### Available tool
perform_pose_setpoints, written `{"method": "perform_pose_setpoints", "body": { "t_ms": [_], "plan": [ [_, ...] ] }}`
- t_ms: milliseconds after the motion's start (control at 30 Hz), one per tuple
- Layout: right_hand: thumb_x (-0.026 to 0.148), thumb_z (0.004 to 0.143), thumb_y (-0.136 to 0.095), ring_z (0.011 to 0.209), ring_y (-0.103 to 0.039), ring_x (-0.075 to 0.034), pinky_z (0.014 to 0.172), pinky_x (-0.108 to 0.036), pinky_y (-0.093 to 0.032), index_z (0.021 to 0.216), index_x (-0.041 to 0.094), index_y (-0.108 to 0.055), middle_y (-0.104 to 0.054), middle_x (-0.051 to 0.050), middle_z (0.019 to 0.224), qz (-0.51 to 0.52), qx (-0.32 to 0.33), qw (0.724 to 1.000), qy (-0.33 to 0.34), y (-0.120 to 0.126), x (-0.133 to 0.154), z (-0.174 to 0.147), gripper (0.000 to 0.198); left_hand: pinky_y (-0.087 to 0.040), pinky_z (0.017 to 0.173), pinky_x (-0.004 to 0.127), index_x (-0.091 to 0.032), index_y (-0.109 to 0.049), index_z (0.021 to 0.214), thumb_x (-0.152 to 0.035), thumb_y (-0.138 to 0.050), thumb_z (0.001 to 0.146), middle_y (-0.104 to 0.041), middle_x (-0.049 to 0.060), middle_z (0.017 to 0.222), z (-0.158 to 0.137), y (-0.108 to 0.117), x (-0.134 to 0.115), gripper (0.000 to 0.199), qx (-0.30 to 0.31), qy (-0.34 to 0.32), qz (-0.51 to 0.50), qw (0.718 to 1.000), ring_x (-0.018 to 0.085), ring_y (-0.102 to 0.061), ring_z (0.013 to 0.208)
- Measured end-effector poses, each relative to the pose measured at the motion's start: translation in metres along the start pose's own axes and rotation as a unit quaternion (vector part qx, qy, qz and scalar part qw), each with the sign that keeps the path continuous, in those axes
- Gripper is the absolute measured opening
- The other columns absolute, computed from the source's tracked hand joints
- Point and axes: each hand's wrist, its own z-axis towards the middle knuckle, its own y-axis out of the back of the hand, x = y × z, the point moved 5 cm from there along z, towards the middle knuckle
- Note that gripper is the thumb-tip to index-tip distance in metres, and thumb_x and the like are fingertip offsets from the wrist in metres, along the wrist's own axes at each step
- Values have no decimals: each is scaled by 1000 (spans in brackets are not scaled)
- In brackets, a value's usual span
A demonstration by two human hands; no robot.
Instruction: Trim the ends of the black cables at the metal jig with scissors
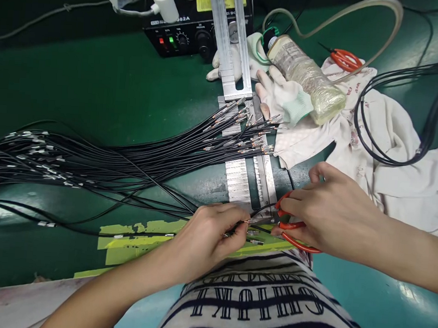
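Head view: at the lower middle of the frame, the person's left hand (214,231) pinches a black cable end (248,221) between thumb and forefinger, while the right hand (315,210) grips red-handled scissors (300,244), their blades pointing left toward the pinched end. Whether the blades touch it is too small to tell. A thick cable bundle (148,154) spreads from the left edge to the centre, its tips lying over a slotted metal fixture (239,183) on the green tabletop (77,94). White gloves (284,94) lie beside a plastic bottle (304,70) at upper right.
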Motion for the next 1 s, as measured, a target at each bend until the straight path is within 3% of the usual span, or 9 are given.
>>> {"method": "perform_pose_setpoints", "body": {
  "t_ms": [333,567,733,1000],
  "plan": [
    [41,80,-70,48,-33,-14,72,-35,-24,60,21,-57,-62,3,53,59,60,996,-6,-9,-2,5,31,-33,56,21,-11,-64,89,-8,-50,93,-48,-1,70,-3,-4,6,15,-8,-28,-12,1000,9,-43,62],
    [40,80,-69,51,-8,-12,67,-31,-22,56,21,-52,-49,7,45,132,88,987,-24,-20,-8,5,35,-37,58,20,-10,-66,94,-10,-52,94,-54,0,72,-4,-7,8,14,-15,-36,-30,999,9,-49,64],
    [55,83,-64,50,-11,-11,69,-30,-22,54,21,-48,-43,8,45,193,68,978,-29,-15,-11,5,48,-38,59,21,-9,-67,92,-11,-52,94,-56,1,73,-4,-6,6,14,-14,-35,-22,999,9,-50,64],
    [52,85,-59,51,-9,-12,71,-33,-23,54,21,-45,-44,7,45,139,36,989,-19,-6,-13,2,46,-37,59,22,-10,-67,91,-12,-52,94,-51,-1,70,-3,-3,4,15,-4,-35,-13,999,9,-47,62]
  ]
}}
